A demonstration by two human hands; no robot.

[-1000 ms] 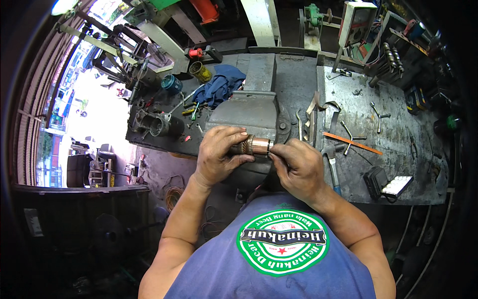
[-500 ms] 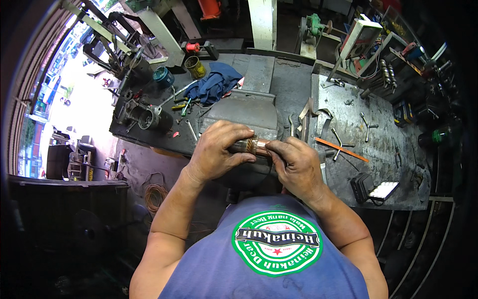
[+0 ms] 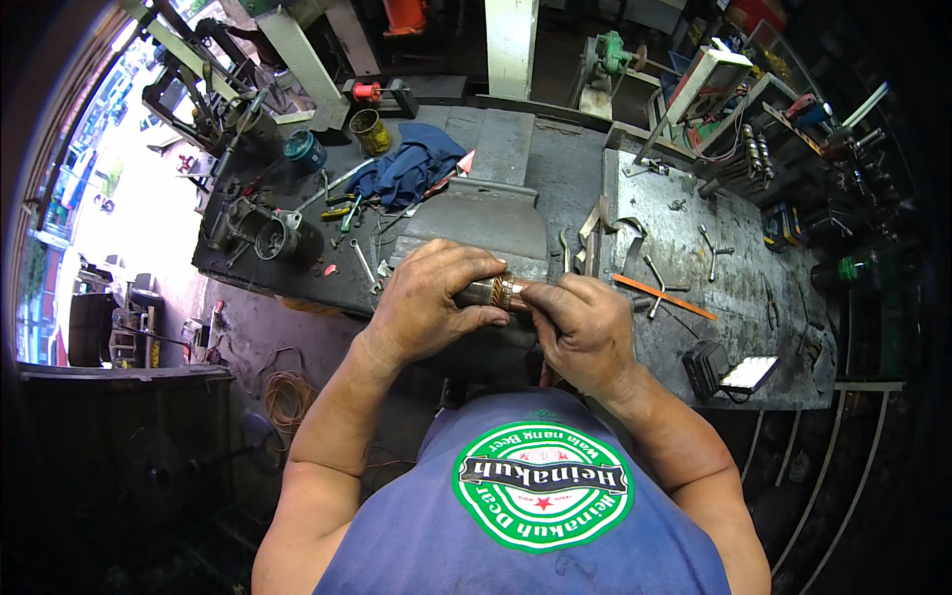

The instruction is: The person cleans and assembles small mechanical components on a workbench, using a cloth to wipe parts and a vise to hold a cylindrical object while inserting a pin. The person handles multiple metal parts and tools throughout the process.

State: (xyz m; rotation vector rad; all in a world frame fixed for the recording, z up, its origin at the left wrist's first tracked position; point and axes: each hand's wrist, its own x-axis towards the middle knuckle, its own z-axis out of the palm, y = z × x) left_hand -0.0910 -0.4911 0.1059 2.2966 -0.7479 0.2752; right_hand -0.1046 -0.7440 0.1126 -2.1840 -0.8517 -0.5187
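Between my hands is a motor armature [image 3: 502,291], with a dark steel body, a ring of copper windings and a copper commutator at its right end. My left hand [image 3: 421,297] wraps round the body, thumb below and fingers above, and hides most of it. The fingers of my right hand [image 3: 587,327] are closed on the commutator end and cover its tip. Whether something thin lies under those fingers I cannot make out. Just beyond my hands, a large grey bench vise [image 3: 474,220] stands on the workbench, its near part hidden below the armature.
Left on the bench lie a blue cloth [image 3: 409,167], pliers [image 3: 342,210], a wrench [image 3: 368,268] and a metal housing [image 3: 278,238]. To the right, a metal plate [image 3: 734,297] bears an orange strip [image 3: 664,297], a lug wrench [image 3: 713,253] and a lit work lamp [image 3: 749,374].
My right fingers have slid a little left along the commutator, closer to my left hand. My left hand keeps its hold. The surroundings have shifted slightly left as the view turned.
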